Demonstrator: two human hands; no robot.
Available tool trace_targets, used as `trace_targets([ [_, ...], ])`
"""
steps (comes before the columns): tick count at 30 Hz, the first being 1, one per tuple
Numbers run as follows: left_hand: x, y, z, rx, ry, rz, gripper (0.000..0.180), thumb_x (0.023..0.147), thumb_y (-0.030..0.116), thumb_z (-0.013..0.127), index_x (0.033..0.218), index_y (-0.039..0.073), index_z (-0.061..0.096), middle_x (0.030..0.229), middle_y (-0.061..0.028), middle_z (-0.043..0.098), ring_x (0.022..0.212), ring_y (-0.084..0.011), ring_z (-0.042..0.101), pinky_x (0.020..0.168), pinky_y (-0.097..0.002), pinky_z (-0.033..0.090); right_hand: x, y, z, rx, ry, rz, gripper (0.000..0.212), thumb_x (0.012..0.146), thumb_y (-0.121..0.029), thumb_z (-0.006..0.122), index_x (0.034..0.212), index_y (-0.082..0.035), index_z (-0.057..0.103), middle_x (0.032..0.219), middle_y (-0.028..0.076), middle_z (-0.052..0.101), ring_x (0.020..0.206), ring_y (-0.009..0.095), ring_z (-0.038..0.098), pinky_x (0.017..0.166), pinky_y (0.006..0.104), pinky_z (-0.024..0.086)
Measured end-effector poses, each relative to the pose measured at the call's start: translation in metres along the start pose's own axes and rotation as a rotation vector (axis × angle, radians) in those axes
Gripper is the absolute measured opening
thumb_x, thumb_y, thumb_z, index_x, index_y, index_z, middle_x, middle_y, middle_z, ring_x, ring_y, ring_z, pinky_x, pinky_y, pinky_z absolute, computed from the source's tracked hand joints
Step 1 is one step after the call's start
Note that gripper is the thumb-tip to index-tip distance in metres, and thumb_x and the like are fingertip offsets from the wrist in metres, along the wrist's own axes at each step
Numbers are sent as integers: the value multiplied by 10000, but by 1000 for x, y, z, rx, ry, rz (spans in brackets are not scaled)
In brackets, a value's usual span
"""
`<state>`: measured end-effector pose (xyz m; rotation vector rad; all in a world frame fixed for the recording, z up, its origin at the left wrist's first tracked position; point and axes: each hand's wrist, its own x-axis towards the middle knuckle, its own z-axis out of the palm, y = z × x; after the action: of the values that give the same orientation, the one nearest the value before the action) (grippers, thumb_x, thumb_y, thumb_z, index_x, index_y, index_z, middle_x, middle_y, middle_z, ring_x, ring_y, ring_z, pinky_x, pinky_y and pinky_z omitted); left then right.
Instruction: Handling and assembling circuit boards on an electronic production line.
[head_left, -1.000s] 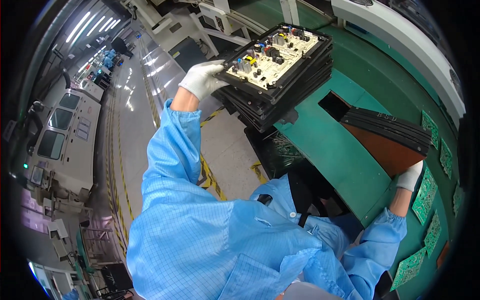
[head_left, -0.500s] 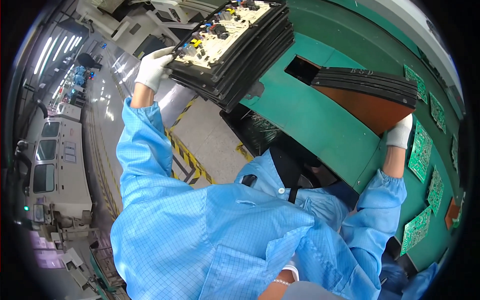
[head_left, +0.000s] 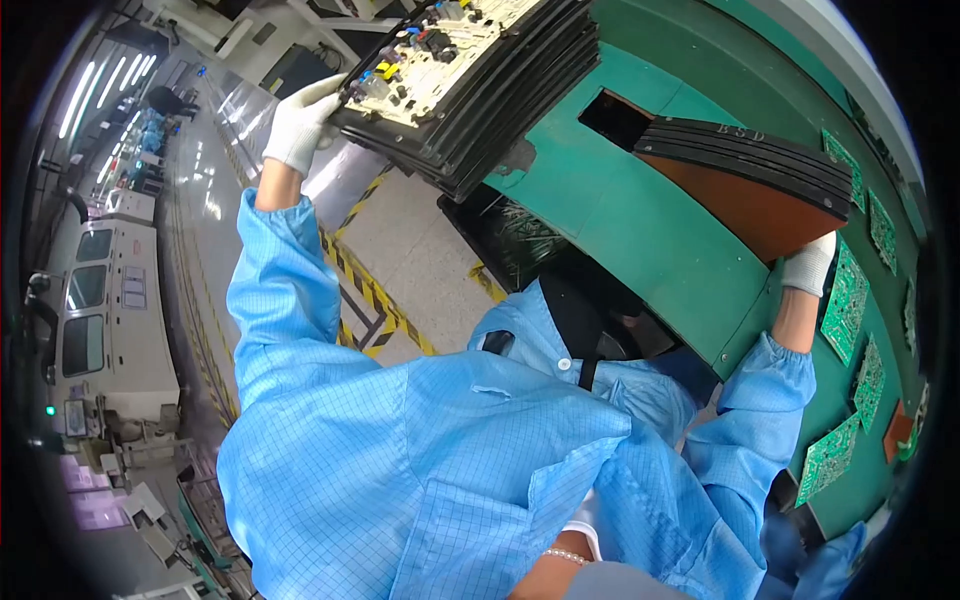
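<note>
My left hand (head_left: 299, 125), in a white glove, is at the near left corner of a stack of black trays (head_left: 480, 125). Its fingers stretch out along the tray edge, with the thumb apart from them. On the top tray lies a pale circuit board (head_left: 432, 62) bearing yellow, blue and black components. At the right, my gloved right hand (head_left: 808, 264) grips the near right corner of a tilted stack of black-edged trays (head_left: 745, 185) with a brown face; its fingertips are hidden behind that corner.
A green bench surface (head_left: 620, 235) lies between the stacks, with a dark rectangular opening (head_left: 612, 120) beside the tilted one. Several green circuit boards (head_left: 845, 300) line the right side. A dark bin (head_left: 510, 240) of thin scraps sits below the bench edge. Yellow-black tape (head_left: 365, 290) marks the floor.
My left hand's fingers have spread further apart at the tray corner. The view has shifted a little; the tilted stack and my right hand appear slightly further right and lower.
</note>
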<state>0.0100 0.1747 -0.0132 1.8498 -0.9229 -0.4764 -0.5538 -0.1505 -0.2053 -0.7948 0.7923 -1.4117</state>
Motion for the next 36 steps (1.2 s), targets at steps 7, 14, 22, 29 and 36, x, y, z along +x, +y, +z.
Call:
trace_targets([
  [7, -19, 14, 2, 721, 462, 669, 220, 880, 238, 655, 983, 53, 714, 953, -137, 691, 879, -269, 666, 782, -334, 515, 9, 4, -12, 48, -29, 30, 337, 1021, -264, 425, 1253, -54, 550, 1208, 101, 620, 1049, 258, 604, 895, 382, 503],
  [14, -96, 35, 81, 855, 243, 925, 455, 711, 363, 805, 1003, 42, 667, 933, -114, 612, 907, -290, 564, 803, -369, 466, 0, -1, 5, 59, -8, 43, 365, 1027, -291, 401, 1264, -54, 543, 1244, 104, 609, 1082, 272, 594, 920, 393, 495],
  [22, -100, 31, 89, 757, 265, 780, 399, 713, 246, 828, 1007, 38, 657, 982, -112, 629, 919, -249, 590, 832, -342, 469, 5, 2, -5, 75, -10, 98, 368, 1027, -301, 401, 1266, -63, 547, 1252, 93, 607, 1085, 267, 597, 921, 395, 496],
  [29, -92, 16, 46, 700, 292, 673, 519, 718, 269, 830, 1153, 55, 645, 1098, -100, 596, 985, -207, 581, 872, -320, 481, 11, 3, -21, 77, -61, 63, 356, 1024, -290, 414, 1260, -62, 551, 1250, 99, 607, 1075, 261, 602, 914, 389, 501],
  [36, -82, 15, 42, 687, 178, 687, 607, 652, 396, 859, 1130, 82, 656, 1080, -145, 568, 1051, -299, 559, 912, -391, 467, -14, -41, 18, 33, 142, -27, 301, 1009, -241, 460, 1154, -39, 630, 1119, 81, 674, 996, 235, 636, 878, 355, 514],
])
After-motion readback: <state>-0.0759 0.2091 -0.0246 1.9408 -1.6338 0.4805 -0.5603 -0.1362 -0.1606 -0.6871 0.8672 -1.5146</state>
